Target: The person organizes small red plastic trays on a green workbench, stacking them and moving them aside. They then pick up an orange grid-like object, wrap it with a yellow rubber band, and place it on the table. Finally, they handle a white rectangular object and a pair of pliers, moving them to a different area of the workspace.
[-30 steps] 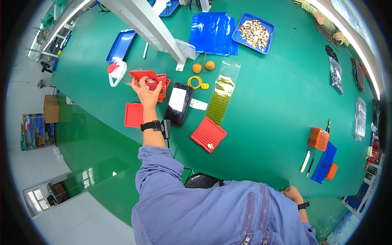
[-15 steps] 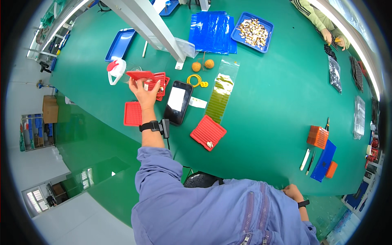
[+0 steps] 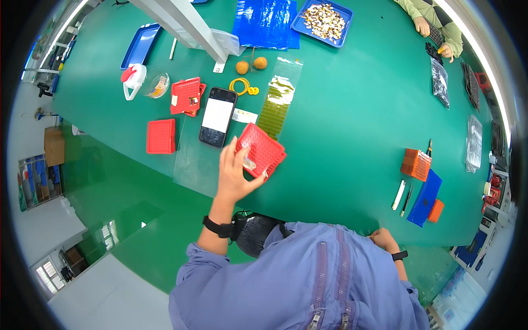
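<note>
Single head-worn fisheye: I look down past the near torso (image 3: 280, 275), across both hands (image 3: 233, 182), onto a wide stretch of tabletop (image 3: 341, 148).

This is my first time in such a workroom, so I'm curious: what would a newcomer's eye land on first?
Probably the bright red tray near the middle, held in the left hand. Next might come the blue tray heaped with small brown-and-white pieces at the top, and the black smartphone lying just beyond that hand on the green table.
</note>
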Tool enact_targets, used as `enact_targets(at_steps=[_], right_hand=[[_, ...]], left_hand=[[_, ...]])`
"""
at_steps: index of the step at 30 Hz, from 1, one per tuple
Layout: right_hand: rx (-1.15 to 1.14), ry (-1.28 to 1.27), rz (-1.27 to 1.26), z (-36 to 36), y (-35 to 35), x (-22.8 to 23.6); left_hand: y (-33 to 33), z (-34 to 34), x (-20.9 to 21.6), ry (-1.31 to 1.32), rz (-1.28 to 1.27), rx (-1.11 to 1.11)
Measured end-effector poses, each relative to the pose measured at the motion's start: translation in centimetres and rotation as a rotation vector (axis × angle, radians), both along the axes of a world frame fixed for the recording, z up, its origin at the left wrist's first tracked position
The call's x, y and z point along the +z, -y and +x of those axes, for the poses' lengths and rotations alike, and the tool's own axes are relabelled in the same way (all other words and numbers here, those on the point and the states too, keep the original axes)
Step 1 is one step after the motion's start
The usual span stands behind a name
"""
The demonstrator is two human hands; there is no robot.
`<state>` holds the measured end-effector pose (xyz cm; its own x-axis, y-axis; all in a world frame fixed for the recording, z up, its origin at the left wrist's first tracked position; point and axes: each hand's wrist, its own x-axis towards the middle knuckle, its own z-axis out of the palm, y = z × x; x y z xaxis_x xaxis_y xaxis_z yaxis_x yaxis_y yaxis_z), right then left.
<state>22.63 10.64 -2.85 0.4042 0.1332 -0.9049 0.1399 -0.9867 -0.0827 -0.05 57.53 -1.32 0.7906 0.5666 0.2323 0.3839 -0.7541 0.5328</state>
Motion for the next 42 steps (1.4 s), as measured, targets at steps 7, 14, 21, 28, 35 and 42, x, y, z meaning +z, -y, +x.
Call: enact_targets(at_steps=[7, 14, 21, 28, 35, 42], right_hand=[[-0.023, -0.010, 0.015, 0.2, 0.6, -0.6], [-0.066, 0.002, -0.009, -0.2, 0.3, -0.4], [-0.041, 0.008, -0.016, 0.3, -0.1, -0.1], [-0.019, 0.070, -0.018, -0.4, 0.0, 0.1], [-0.101, -0.006, -0.018, 0.1, 0.6, -0.7], [-0.051, 0.017, -0.050, 0.2, -0.2, -0.4]], left_hand=[[2.9, -0.3, -2.2, -0.291, -0.043, 0.057], [-6.2, -0.4, 1.0, -0.034, 0.101, 0.212], [-19.7, -0.2, -2.7, -0.212, 0.240, 0.661], [-20.4, 1.4, -3.4, -0.355, 0.010, 0.696], [-21.6, -1.1, -1.0, -0.200, 0.033, 0.694], [-21.5, -3.6, 1.2, -0.060, 0.017, 0.653]])
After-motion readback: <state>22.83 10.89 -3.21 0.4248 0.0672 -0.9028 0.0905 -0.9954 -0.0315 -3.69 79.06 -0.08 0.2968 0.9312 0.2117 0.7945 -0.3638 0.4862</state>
